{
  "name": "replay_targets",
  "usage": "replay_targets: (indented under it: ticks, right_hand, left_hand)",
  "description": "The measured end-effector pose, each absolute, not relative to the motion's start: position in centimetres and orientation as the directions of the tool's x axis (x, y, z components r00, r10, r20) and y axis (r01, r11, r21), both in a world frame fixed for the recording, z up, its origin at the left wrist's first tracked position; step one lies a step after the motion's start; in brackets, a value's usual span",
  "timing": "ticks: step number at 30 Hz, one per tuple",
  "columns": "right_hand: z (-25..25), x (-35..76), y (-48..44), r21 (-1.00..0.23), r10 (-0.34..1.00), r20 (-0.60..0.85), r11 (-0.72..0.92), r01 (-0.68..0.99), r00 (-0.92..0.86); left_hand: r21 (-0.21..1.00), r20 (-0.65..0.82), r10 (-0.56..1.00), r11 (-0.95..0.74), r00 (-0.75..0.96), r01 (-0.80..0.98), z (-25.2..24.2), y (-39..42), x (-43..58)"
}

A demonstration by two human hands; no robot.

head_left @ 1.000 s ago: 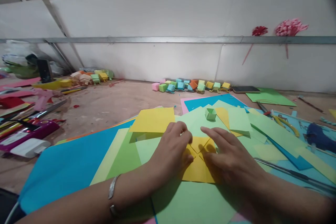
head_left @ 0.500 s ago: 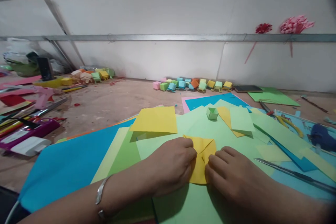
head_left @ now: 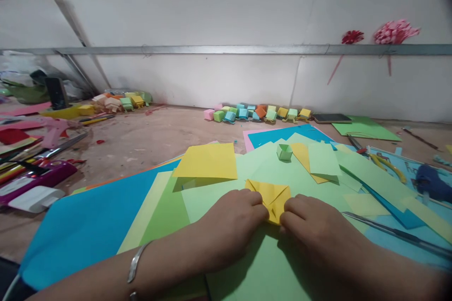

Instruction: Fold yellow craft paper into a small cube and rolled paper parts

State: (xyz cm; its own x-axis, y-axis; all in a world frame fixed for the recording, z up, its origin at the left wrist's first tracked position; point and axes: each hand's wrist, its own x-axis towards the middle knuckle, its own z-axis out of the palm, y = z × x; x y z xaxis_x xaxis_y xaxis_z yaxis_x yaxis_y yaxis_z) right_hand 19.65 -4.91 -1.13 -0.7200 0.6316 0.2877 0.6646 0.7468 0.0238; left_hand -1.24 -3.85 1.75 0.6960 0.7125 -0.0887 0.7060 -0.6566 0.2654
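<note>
A yellow folded paper (head_left: 271, 194) with diagonal creases lies between my hands, its near edge bent up. My left hand (head_left: 235, 218) has its fingers closed on the paper's left side and lower edge. On the right side, my right hand (head_left: 312, 221) pinches the near corner with curled fingers. Both hands rest over light green sheets (head_left: 254, 275). Just beyond them sits a small green folded paper box (head_left: 284, 152), and a yellow square sheet (head_left: 208, 161) lies to the left. The thumbs are mostly hidden.
A craft knife (head_left: 395, 233) lies to the right, near yellow-handled pliers (head_left: 388, 167). Blue paper (head_left: 95, 216) spreads at left beside a white charger (head_left: 37, 198). Small folded paper pieces (head_left: 260, 112) line the back wall, with a phone (head_left: 332, 118) to their right.
The near part of the yellow paper has been folded upward, so it looks shorter. My fingers have moved to its lower edge. The view has shifted slightly.
</note>
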Motion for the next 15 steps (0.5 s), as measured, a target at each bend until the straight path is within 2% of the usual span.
replay_targets:
  ticks: [4,7,9,15]
  right_hand:
    - [-0.4,19.6,-3.3,-0.276,0.843,0.039,0.526,0.805,-0.537]
    - [0.2,19.5,-2.6,-0.433,0.887,-0.015,0.411,0.803,-0.462]
    - [0.3,19.5,-2.6,-0.455,0.907,-0.009,0.371,0.809,-0.421]
    - [-0.3,19.4,-3.0,-0.388,0.919,0.036,0.375,0.842,-0.392]
  left_hand:
    - [0.329,-0.07,0.809,-0.533,0.583,0.779,1.0,-3.0,-1.2]
    - [0.369,-0.079,0.87,-0.428,0.486,0.825,0.8,-2.5,-1.2]
    - [0.395,-0.082,0.885,-0.394,0.459,0.83,0.7,-2.4,-1.1]
    - [0.422,-0.055,0.908,-0.356,0.415,0.834,0.4,-2.5,-1.0]
